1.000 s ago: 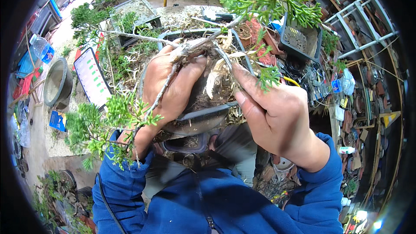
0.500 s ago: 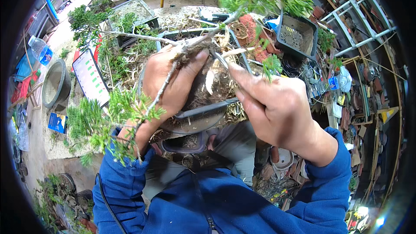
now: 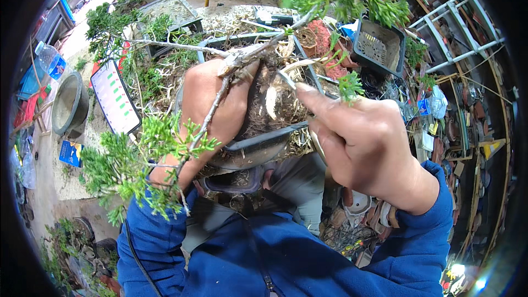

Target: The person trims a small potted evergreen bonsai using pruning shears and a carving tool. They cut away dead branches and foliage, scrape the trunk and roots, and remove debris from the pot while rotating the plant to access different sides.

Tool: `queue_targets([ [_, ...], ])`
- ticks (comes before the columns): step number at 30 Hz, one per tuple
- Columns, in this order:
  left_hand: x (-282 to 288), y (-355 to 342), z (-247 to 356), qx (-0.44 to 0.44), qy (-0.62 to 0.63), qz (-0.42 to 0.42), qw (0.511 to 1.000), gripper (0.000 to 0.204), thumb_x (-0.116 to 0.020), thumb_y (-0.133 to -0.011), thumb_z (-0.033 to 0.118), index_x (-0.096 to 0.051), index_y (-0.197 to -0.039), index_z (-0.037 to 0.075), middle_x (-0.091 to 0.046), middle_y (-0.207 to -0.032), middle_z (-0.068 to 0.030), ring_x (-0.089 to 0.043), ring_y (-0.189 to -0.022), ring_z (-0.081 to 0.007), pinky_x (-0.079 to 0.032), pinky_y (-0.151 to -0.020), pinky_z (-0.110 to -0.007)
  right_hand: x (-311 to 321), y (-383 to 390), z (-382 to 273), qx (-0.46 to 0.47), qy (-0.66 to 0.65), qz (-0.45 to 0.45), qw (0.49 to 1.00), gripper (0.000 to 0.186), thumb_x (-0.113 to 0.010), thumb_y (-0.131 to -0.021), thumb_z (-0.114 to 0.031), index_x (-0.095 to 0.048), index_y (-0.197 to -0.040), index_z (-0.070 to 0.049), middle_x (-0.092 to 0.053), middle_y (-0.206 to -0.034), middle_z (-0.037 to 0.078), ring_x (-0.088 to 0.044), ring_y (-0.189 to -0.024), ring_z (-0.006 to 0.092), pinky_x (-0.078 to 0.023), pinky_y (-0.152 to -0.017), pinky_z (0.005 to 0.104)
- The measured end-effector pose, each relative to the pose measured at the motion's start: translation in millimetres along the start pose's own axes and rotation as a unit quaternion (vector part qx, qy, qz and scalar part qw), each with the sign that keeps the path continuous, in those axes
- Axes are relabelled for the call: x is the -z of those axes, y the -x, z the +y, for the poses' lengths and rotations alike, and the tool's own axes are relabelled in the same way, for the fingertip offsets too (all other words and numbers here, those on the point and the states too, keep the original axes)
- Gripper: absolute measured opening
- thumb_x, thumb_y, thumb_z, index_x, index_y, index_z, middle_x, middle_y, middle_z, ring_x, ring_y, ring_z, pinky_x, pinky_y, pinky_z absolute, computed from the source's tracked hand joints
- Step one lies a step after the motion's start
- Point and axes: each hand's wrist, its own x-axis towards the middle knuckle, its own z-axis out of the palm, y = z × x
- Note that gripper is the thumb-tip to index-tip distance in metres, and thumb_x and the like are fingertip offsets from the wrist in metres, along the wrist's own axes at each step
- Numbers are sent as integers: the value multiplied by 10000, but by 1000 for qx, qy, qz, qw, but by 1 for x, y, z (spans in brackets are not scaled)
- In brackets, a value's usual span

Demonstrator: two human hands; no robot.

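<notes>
My left hand [image 3: 214,102] is closed around the trunk of a small conifer [image 3: 237,59] with scaly green foliage, its fingertips hidden behind the wood. In my right hand [image 3: 368,146] is a slim knife-like tool [image 3: 287,80]; its grey metal tip shows beyond the index finger, and most of its handle is covered. The tip lies at a pale, bare side branch [image 3: 302,64] that ends in a green sprig [image 3: 350,85]. Below the trunk, soil and pale wood [image 3: 271,103] show within a dark rectangular pot [image 3: 264,139].
A phone [image 3: 115,98] with a lit screen lies left of the pot, near a round grey basin [image 3: 70,103] and a plastic bottle [image 3: 50,61]. A black plastic tray [image 3: 378,47] stands at the far right. Cut greenery [image 3: 151,80] litters the table; a ladder [image 3: 456,27] leans beyond.
My right hand has moved slightly right and down, taking the tool's tip away from the trunk. The conifer's foliage has shifted a little, and my left hand still grips the trunk.
</notes>
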Motion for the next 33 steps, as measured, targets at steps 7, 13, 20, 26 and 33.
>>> queue_targets([
  [7, -4, 6, -5, -56, -60, 50, 995, 176, -693, -943, 144, -697, -849, -4, -627, -721, -207, -639, -674, -418, -472, -604, -472, 3, -2, 4, 20, -35, -4, 999, 467, -723, -809, 22, -718, -1275, -5, -709, -784, 155, -678, -606, 307, -523, -558, 379],
  [13, -6, 9, -2, 12, 10, 48, 999, 185, -711, -942, 167, -713, -891, -11, -657, -770, -198, -658, -705, -390, -485, -631, -439, 4, -4, 5, 29, 2, 21, 999, 480, -718, -805, 36, -715, -1283, -5, -737, -861, 170, -708, -651, 304, -548, -589, 367],
  [20, -3, 7, 3, 19, 36, 19, 999, 198, -704, -961, 197, -771, -1072, 47, -699, -830, -185, -688, -749, -350, -513, -676, -413, 1, -3, 10, 42, 15, -4, 999, 481, -721, -809, 30, -722, -1286, -36, -719, -819, 150, -698, -639, 302, -545, -578, 380],
  [26, -3, 7, 5, 57, 67, -23, 996, 266, -675, -1024, 227, -756, -1131, -3, -692, -850, 4, -562, -780, -78, -465, -693, -270, 15, -6, -2, 16, 101, -29, 994, 478, -737, -820, 13, -734, -1291, -66, -636, -694, 145, -627, -575, 304, -494, -544, 395],
  [33, 0, 5, 5, 87, 114, -37, 989, 237, -726, -937, 197, -777, -1105, 38, -746, -946, -167, -694, -862, -295, -535, -803, -379, 46, 10, 30, 7, -105, -77, 991, 457, -776, -811, 22, -729, -1265, 0, -620, -727, 172, -612, -625, 297, -478, -582, 347],
])
